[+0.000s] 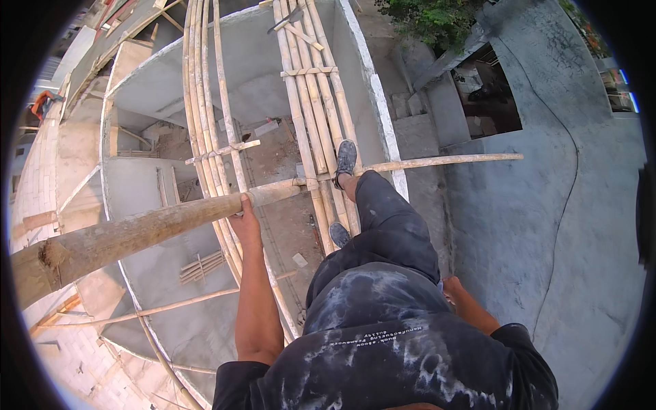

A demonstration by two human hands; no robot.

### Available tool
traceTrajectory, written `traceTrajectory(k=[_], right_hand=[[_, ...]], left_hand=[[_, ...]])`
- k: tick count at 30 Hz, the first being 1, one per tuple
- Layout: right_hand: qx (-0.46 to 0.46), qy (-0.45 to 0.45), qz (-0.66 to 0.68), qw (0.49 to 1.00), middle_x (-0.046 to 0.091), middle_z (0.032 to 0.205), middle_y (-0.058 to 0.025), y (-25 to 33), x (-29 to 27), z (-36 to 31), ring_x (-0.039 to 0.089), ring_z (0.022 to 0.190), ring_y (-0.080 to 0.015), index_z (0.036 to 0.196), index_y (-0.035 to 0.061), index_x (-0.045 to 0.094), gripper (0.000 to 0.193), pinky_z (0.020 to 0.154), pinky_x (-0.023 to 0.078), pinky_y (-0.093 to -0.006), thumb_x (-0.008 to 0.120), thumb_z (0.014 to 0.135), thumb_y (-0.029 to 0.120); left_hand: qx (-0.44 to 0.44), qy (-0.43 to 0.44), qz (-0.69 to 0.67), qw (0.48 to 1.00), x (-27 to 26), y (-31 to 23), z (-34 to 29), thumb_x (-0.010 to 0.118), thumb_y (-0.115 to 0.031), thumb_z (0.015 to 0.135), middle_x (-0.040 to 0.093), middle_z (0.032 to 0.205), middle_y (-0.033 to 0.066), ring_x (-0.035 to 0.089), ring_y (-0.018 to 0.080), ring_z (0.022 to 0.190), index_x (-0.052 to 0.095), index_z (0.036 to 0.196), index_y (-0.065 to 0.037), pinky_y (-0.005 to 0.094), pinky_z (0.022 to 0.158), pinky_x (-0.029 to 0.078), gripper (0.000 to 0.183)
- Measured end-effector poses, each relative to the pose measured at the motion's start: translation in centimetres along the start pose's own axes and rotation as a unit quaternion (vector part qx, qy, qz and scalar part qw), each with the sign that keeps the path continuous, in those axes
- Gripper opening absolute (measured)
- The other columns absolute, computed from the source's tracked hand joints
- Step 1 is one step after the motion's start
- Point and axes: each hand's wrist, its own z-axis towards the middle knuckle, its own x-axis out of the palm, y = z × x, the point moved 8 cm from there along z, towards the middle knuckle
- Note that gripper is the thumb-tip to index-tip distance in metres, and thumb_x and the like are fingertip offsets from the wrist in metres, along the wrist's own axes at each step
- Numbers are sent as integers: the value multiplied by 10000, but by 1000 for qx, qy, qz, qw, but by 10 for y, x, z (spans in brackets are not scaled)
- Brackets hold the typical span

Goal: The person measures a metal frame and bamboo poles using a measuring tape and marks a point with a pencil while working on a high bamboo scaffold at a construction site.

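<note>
My left hand [246, 220] is wrapped round a thick wooden pole [150, 224], thumb on top and the other fingers mostly hidden beneath. This pole slants from the left edge toward the tied bamboo poles [316, 102] under my feet. One foot [346, 157] is well ahead of the other foot [339, 234] on these poles. My right hand [451, 290] hangs beside my right hip, partly covered by my dark clothing, so its fingers do not show clearly. Nothing can be made out in it.
Another bamboo bundle [200, 116] runs to the left, with gaps down to the ground [270, 160] far below. A thin cross pole [444, 162] reaches right past a wall's white top edge [383, 116]. A hammer-like tool [285, 20] lies ahead. A grey wall [519, 205] stands right.
</note>
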Motion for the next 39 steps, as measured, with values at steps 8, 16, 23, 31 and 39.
traceTrajectory(k=[8,16,23,31,39], right_hand=[[-91,12,-23,996,585,654,-76,253,-5,64,573,521,-199,814,29,652,193,449,443,-371,635,938,175],[-291,-7,60,955,630,786,-24,683,-62,73,599,605,-143,1117,69,646,212,486,437,-318,640,924,157],[-407,-7,37,913,697,780,-100,941,-99,-56,642,677,-166,1100,7,705,259,586,509,-322,683,901,171],[-490,-87,-92,863,670,807,-130,1033,-129,-17,642,710,-260,991,2,710,198,605,478,-411,658,880,157],[-322,-46,-367,871,544,681,-27,992,-195,101,564,536,-185,818,129,623,166,416,391,-379,543,955,175]], left_hand=[[-15,-17,100,995,-1,-15,-8,703,-269,969,613,1283,220,605,284,1170,552,1286,120,382,1047,440,525],[-392,-157,5,906,46,-31,-37,627,-356,1005,417,1512,137,562,296,1244,390,1494,-116,490,996,510,594],[-504,-192,-125,832,18,36,-38,571,-356,1025,370,1538,163,583,310,1213,325,1528,-131,485,911,596,604],[-544,42,-136,827,87,49,71,503,-362,1050,488,1461,162,609,294,1161,373,1510,-75,490,899,559,557],[-468,121,-9,875,282,-90,287,491,-352,1044,597,1321,146,630,277,1121,454,1411,-64,524,812,496,468]])
